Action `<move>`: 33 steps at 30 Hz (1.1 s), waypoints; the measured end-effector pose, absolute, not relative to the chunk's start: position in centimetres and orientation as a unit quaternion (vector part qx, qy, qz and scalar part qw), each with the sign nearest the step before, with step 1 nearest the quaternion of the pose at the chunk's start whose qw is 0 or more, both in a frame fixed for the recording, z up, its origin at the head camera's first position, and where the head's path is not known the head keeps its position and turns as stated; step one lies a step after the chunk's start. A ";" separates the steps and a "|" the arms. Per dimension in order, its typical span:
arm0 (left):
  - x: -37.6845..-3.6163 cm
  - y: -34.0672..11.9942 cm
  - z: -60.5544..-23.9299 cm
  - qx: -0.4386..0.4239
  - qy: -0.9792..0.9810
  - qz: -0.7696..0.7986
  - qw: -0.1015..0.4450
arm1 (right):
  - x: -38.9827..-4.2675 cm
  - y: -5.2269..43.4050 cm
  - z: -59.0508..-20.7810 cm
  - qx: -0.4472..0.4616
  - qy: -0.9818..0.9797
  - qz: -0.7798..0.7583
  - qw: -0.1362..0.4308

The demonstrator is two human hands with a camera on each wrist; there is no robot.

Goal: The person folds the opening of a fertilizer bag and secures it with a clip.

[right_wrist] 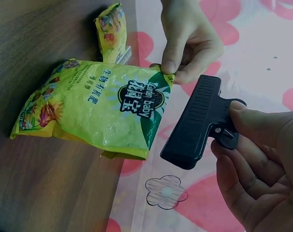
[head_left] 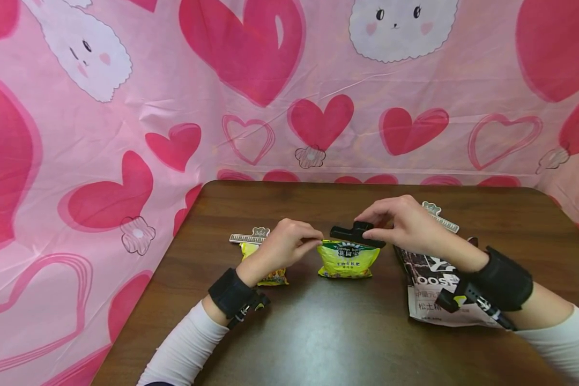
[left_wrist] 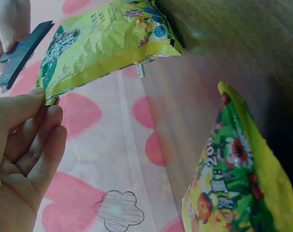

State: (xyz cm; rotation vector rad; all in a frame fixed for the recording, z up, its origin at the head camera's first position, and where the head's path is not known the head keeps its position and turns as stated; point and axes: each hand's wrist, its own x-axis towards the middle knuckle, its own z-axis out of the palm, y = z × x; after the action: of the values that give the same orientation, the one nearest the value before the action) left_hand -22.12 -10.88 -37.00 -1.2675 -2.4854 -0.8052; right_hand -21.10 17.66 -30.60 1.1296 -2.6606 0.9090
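Observation:
A yellow-green fertilizer bag (head_left: 348,261) stands upright on the table, its dark green top edge uppermost. With thumb and fingertips, my left hand (head_left: 289,242) pinches the bag's top left corner; the left wrist view shows the same bag (left_wrist: 108,43) held at that corner. My right hand (head_left: 405,225) holds a black bag clip (right_wrist: 197,123) by its handles, thumb on one side and fingers on the other. In the right wrist view the clip is close to the bag's top edge, with a small gap between them.
Behind my left forearm stands another yellow bag (left_wrist: 233,174) with a clip (head_left: 243,238) at its top. Under my right forearm is a larger dark and pale bag (head_left: 429,300), with a patterned clip (head_left: 446,221) near its top. Heart-printed cloth (head_left: 260,139) hangs around the wooden table (head_left: 289,332).

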 end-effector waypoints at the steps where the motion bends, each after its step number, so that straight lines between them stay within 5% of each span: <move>1: -22.1 -10.9 -37.0 -0.434 -0.850 -0.275 0.119 | -21.1 17.6 -30.6 0.375 -0.876 0.300 0.057; 33: -22.2 -10.9 -37.2 -0.430 -0.843 -0.299 0.121 | -21.2 16.5 -32.6 0.372 -0.869 0.320 0.059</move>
State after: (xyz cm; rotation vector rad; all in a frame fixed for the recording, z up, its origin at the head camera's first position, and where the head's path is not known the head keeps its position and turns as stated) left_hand -22.19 -10.92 -37.23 -1.2562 -2.4614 -0.8737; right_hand -21.22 16.53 -32.55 1.1271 -2.6323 0.9698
